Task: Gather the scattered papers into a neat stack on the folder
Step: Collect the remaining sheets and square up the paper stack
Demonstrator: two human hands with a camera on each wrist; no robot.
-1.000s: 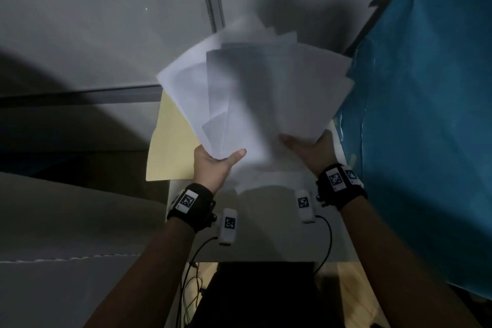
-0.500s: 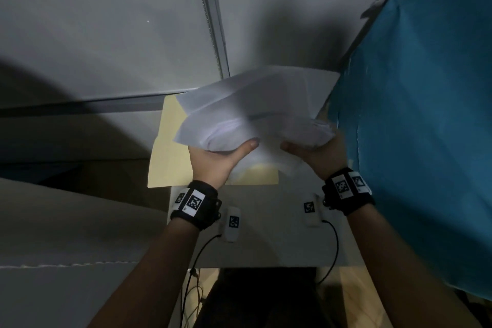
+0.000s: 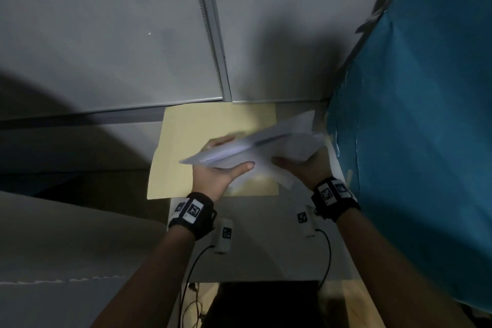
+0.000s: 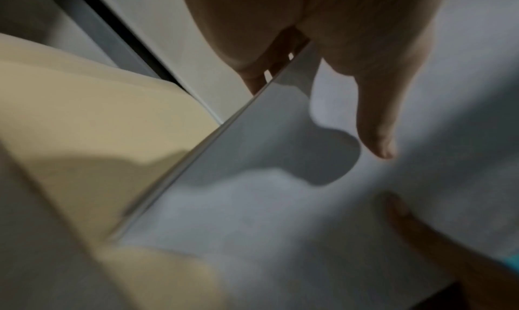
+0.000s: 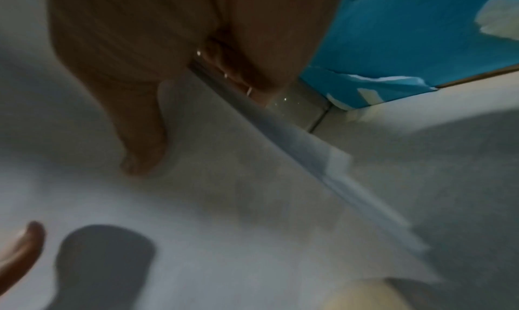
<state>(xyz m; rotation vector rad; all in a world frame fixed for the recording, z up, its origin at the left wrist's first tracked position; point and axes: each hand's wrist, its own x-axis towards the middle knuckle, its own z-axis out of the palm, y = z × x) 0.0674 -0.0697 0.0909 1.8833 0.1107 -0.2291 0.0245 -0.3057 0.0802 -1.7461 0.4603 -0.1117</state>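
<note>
Both hands clamp the papers (image 3: 255, 145) between them above the folder (image 3: 191, 136): the left hand (image 3: 215, 173) grips the 8 o'clock end, thumb on top and fingers beneath, and the right hand (image 3: 306, 166) pinches the 3 o'clock end, with sheet edges stepped unevenly there in the right wrist view. Running roughly from 8 o'clock to 2 o'clock, the bundle's long axis is tilted and lies skewed to the folder's edges. Its mass overhangs the folder's 3 o'clock side, so squaring probably means shifting toward 9 o'clock; the left hand sits nearer the folder's middle.
</note>
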